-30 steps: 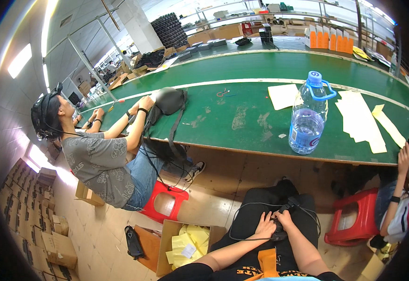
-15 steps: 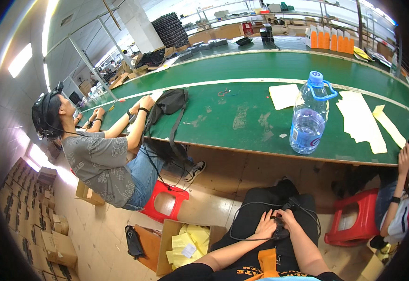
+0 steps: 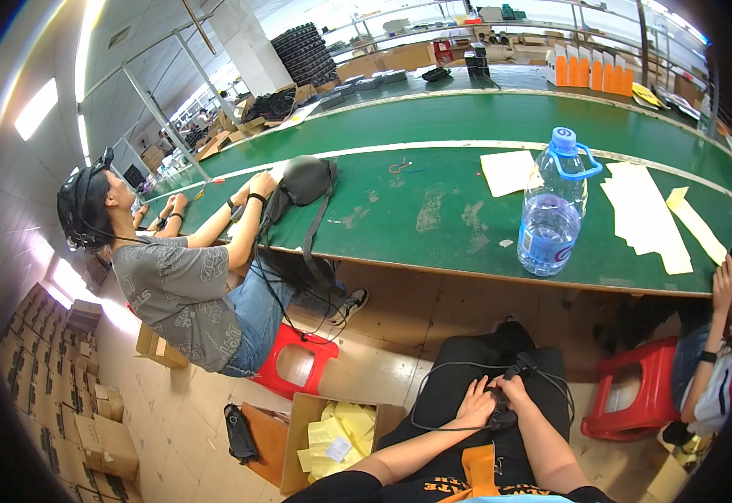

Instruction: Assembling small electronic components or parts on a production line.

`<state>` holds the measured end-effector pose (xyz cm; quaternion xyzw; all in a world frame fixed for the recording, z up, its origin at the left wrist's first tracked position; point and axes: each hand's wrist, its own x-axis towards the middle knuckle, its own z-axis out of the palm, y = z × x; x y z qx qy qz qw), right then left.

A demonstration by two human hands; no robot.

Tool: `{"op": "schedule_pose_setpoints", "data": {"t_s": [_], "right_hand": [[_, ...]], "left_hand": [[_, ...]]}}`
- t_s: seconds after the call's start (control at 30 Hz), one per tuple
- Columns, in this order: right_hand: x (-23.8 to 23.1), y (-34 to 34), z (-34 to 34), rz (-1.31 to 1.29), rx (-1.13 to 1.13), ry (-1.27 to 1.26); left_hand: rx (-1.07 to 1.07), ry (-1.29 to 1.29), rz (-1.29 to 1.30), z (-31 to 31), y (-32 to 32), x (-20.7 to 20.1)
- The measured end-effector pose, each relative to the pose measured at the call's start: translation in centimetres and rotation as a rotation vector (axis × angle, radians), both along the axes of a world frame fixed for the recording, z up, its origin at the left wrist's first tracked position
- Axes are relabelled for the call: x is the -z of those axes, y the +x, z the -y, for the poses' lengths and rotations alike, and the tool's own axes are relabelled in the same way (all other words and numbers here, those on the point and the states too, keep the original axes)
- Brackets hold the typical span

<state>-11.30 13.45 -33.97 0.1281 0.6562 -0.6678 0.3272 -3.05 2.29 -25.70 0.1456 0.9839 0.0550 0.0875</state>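
Both my hands rest together on my lap, over black trousers. My left hand (image 3: pixel 476 403) lies curled against a small black device (image 3: pixel 501 412), and my right hand (image 3: pixel 514 393) has its fingers closed around the device's other side. The fingers hide much of it, so its exact kind does not show. A black cable (image 3: pixel 420 401) loops from it round both sides of my lap, with a dark connector-like piece (image 3: pixel 520 364) near my knees.
Ahead stands a green workbench (image 3: pixel 399 210) bearing a large water bottle (image 3: pixel 552 210), pale paper sheets (image 3: pixel 647 218) and a black bag (image 3: pixel 306 180). An open carton (image 3: pixel 299 432) of yellow paper is left of my legs. People sit either side, near red stools (image 3: pixel 299 356).
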Motion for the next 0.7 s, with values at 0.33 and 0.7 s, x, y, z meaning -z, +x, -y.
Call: {"op": "schedule_pose_setpoints", "data": {"t_s": [0.33, 0.7], "right_hand": [[-1.3, -0.3, 0.2, 0.044, 0.04, 0.05], [-3.2, -0.8, -0.2, 0.058, -0.138, 0.112]], "left_hand": [[-0.058, 0.079, -0.115, -0.1, 0.0, 0.7], [-0.137, 0.251, -0.166, 0.3, 0.1, 0.7]]}}
